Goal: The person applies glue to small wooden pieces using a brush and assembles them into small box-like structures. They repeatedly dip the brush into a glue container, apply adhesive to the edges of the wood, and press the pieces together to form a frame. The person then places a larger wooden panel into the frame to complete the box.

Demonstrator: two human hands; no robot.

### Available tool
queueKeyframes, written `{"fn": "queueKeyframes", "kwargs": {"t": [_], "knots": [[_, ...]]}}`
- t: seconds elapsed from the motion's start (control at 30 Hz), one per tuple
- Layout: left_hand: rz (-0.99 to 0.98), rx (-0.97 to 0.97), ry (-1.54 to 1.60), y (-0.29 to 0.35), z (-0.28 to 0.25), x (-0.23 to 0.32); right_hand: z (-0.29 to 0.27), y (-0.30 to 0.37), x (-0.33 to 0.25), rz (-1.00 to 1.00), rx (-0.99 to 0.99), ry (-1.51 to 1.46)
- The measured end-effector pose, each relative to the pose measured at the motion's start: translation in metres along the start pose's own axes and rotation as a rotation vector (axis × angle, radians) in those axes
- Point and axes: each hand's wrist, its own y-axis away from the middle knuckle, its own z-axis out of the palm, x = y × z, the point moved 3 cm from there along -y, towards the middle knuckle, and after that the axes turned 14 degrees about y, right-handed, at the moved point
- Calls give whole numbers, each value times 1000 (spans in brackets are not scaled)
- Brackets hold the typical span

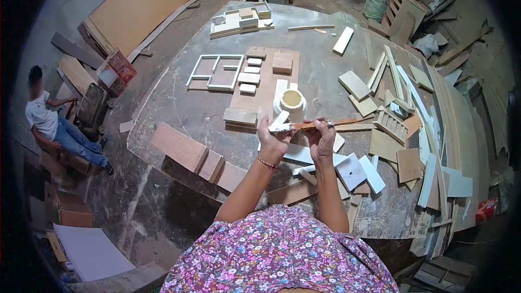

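Note:
Near the table's middle, my left hand (275, 141) holds a small white block (280, 120), its fingers closed round it. My right hand (322, 140) grips a thin orange-brown stick (305, 126), whose left end reaches the white block; whether they touch I cannot tell. Just beyond my hands stands a white tub (291, 106) with pale yellowish stuff inside. Behind it lies a brown board (266, 97) bearing several small white blocks (249, 78) and a wooden block (282, 63). To its left is a white frame (215, 71) with inner dividers.
A stepped wooden assembly (241, 23) sits at the table's far side. Many offcuts (399, 138) crowd the right side. Reddish-brown boards (180, 146) lie along the near left edge. A person (48, 114) sits at the left, away from the table (163, 103).

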Motion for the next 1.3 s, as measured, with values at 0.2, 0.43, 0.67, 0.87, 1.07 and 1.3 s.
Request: {"fn": "queueKeyframes", "kwargs": {"t": [0.2, 0.43, 0.67, 0.87, 1.07, 1.3], "knots": [[-39, -97, 28, 10, 13, -3, -15, -7, -9, -16, 8, -44], [-34, -95, -25, 14, 16, -5, -14, -9, -5, -56, 44, 4], [-31, -76, -15, 6, 6, -1, -8, -5, -6, -32, -69, -20], [59, -171, -177, 11, 10, 0, -7, -9, -17, -80, 49, -40], [350, -260, -492, 7, 6, 4, -7, -7, -17, -82, 82, 37], [304, -230, -456, 9, 11, 7, -12, -9, -10, -34, 15, 27]]}}
